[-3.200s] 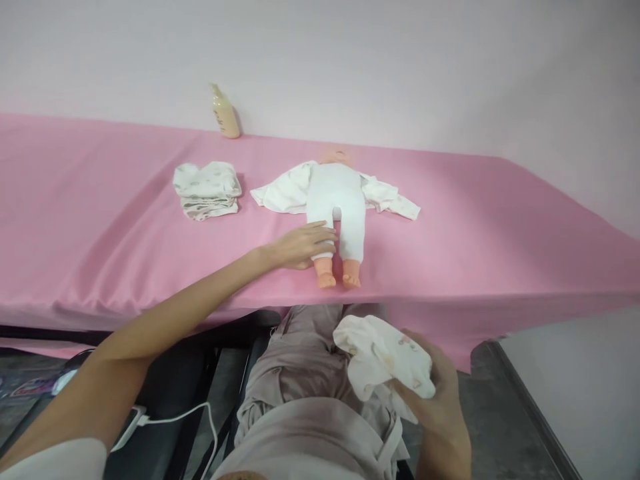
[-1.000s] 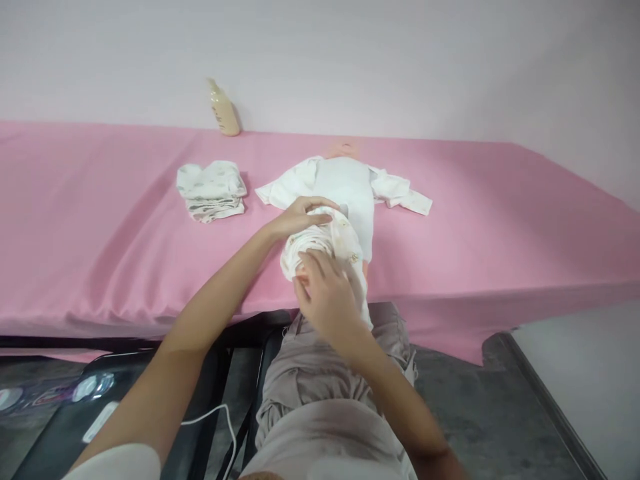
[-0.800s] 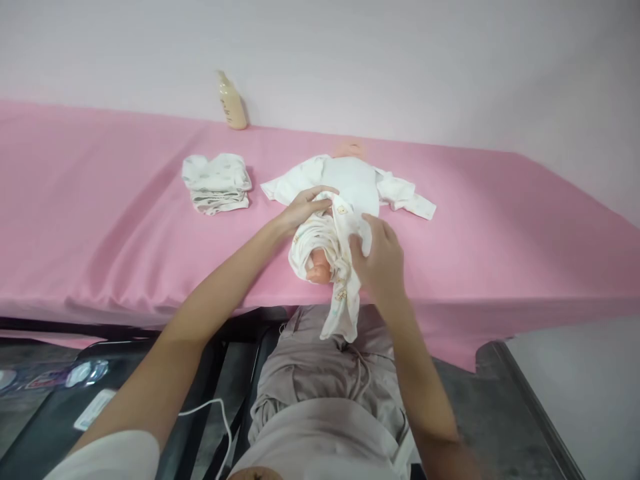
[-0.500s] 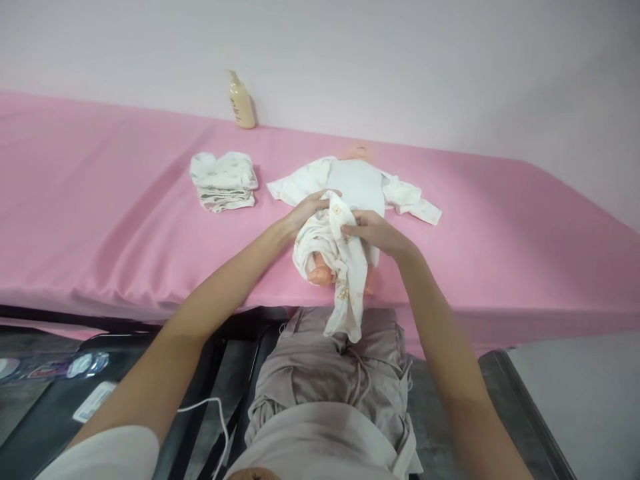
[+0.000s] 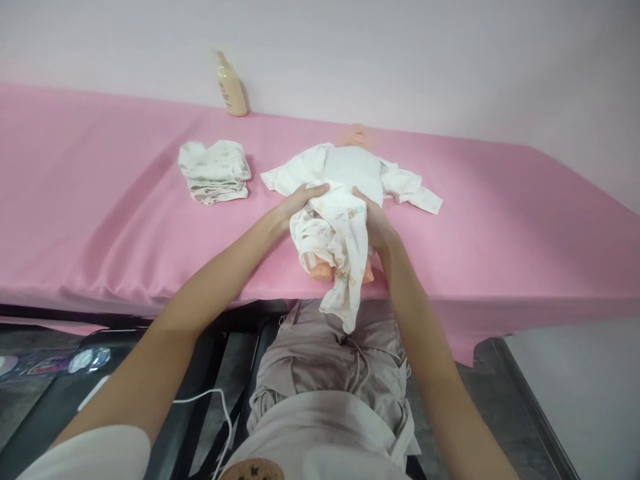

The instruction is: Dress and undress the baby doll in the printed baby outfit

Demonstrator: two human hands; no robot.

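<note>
A: Near side first. What's at the front edge?
B: White, thin-cloth garment with small orange-brown prints [image 5: 350,230]. One loose end hangs past the front edge of the pink-cloth-covered desk [image 5: 500,240]; the bunched part rings one orange-pink, smooth doll foot [image 5: 321,271]. The other foot [image 5: 369,272] shows just beside the hanging end.
A: Grip?
B: Left hand [image 5: 303,201]: closed on the garment's upper part, thumb on top. Right hand [image 5: 376,223]: closed on the opposite side; most fingers hidden behind the cloth.
A: Handling?
B: Should be light, limp, a bit stretchy. Not fragile, but folds will collapse if let go. Best hold: the upper rim, both sides, thumbs out. Gathered cloth may snag on toes.
A: Beyond the hands?
B: White doll torso [image 5: 354,165], lying down, head end toward the back edge. White long-sleeved shirt [image 5: 300,168] spread out either side. Left of it, folded stack of white, grey-printed cloth [image 5: 215,170]. Cream-yellow pump bottle [image 5: 232,89] upright at the back edge.
</note>
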